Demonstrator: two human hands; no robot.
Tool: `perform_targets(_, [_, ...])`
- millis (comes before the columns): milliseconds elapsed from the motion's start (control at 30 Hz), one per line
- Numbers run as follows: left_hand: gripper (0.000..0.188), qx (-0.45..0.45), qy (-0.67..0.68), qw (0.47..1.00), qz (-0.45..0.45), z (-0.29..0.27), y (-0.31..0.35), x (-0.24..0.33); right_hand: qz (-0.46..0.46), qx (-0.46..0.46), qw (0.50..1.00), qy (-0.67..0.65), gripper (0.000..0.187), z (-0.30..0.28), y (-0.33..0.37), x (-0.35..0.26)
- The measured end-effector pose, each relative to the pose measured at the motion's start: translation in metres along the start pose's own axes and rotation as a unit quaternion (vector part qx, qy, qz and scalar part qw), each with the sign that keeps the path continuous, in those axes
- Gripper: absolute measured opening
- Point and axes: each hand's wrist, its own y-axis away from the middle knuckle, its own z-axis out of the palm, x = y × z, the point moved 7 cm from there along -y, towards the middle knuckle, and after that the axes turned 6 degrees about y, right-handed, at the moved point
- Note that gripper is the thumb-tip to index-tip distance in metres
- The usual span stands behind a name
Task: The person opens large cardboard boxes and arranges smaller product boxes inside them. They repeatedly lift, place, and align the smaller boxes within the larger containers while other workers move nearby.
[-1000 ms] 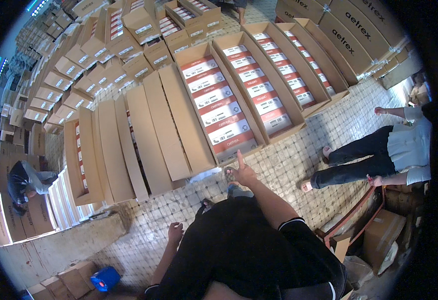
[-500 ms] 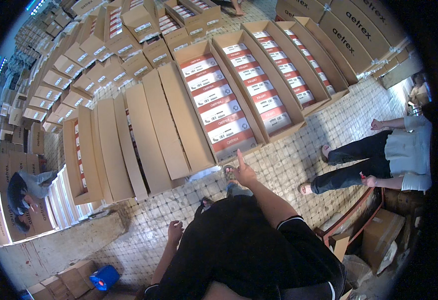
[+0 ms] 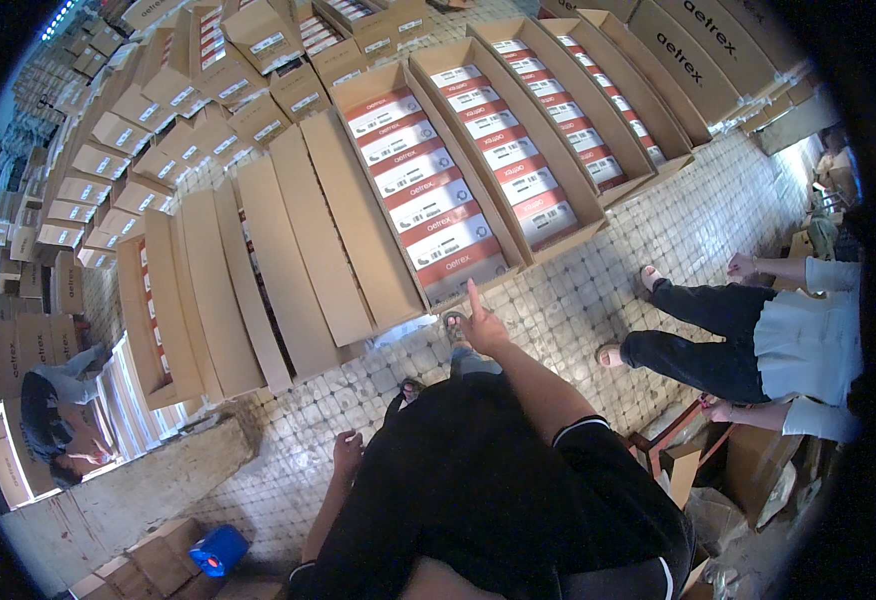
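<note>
My right hand (image 3: 483,327) has its index finger straight out over the near end of an open carton (image 3: 370,84), at the upper centre of the frame; whether it touches, or the folded fingers hide anything, I cannot tell. The red-and-white boxes (image 3: 425,180) inside sit in one snug row, labels up, probably for reading from above. Leftward, closed cartons (image 3: 318,225) stand packed side by side, likely saving floor. My left hand (image 3: 348,454) hangs half open, seemingly empty, at lower left.
</note>
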Motion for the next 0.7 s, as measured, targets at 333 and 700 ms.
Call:
perform_targets(333, [0.043,-0.010,0.029,0.999,-0.016,0.002,-0.003,0.003,0.025,-0.020,0.999,0.020,0.080,-0.001,0.000,-0.002])
perform_targets(700, [0.042,0.009,-0.004,1.000,0.003,0.000,-0.006,0.003,0.081,-0.072,0.981,0.162,0.097,0.014,0.025,0.014])
